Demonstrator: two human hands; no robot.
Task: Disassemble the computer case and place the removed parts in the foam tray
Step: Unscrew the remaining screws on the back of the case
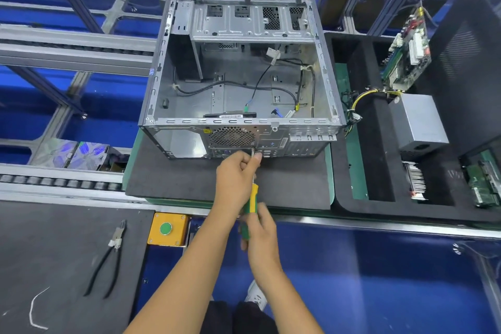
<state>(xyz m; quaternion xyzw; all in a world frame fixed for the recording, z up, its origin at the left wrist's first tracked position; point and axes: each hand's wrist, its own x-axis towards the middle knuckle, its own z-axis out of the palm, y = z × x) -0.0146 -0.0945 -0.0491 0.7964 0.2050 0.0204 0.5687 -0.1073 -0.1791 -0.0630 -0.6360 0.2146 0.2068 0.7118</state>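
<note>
Computer case [241, 76] open-topped, lying on dark foam mat [189, 179] at scene centre, rear panel facing near side. Mostly stripped inside: black cables [257, 84] loose on the floor, drive cage [252, 22] along far wall, rear fan grille [231, 136] on near panel.

Left hand [235, 179] just near of the case's rear panel, fingers curled, pinching the metal shaft of screwdriver [250, 199] close to its tip; tip against the rear panel just below the fan grille. Exact screw contact too small to tell.

Right hand [261, 236] nearer still, directly behind left hand, wrapped round the green-and-yellow handle. Both forearms coming up from the near edge, screwdriver in line between the two hands and pointing far, into the case.

Foam tray [379, 165] black, right of the case, just beside the mat. Holding: motherboard [409, 51] standing on edge at far part, grey power supply [420, 119] with yellow and black wires [363, 97] trailing left, heatsink [416, 182] near, green board [485, 184] at near right edge. Tray well right of both hands.

Long-handled pliers [108, 257] on dark mat at near left, well apart from hands. Yellow box with green button [166, 228] between pliers and forearms. White cable tie scrap [35, 309] at near left corner. Conveyor rails [67, 46] at left.
</note>
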